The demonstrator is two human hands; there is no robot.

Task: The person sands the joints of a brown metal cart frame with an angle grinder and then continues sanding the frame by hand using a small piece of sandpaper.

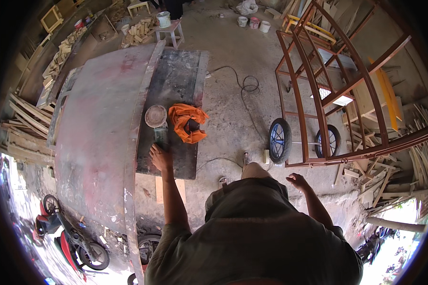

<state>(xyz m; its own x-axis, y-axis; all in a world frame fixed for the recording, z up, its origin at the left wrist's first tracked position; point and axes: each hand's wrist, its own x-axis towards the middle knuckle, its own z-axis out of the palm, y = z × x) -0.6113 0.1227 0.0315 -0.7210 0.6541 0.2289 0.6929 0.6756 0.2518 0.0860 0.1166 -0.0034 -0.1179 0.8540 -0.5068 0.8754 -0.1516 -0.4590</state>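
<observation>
- The person's left hand (pixel 161 158) is placed over the black, scuffed rectangular surface (pixel 178 71), at the near end of a dark grey-green oblong piece (pixel 161 137). Its fingers are slightly bent; whether they are clamped on that piece or merely laid against it cannot be told, as the contact is covered by the hand.
- At the far end of the oblong piece, a round, pale-topped grey disc-shaped thing (pixel 156 116) is seen from above; whether the two are joined cannot be made out.
- Just to the right, a crumpled bright orange cloth (pixel 185 112) is spread on the black surface. Something dark is partly enclosed by its folds and cannot be identified.
- The person's right hand (pixel 297 182) is held in the air, well apart from the cloth. Its fingers are curled; whether they are fully together cannot be told.
- The floor below is largely hidden by the person's dark shirt (pixel 257 242).
- A red-brown metal frame (pixel 314 90) is cut off at the right by the dark fisheye rim; two black-tyred wheels (pixel 280 141) are seen at its near end, one partly covered by a bar.
</observation>
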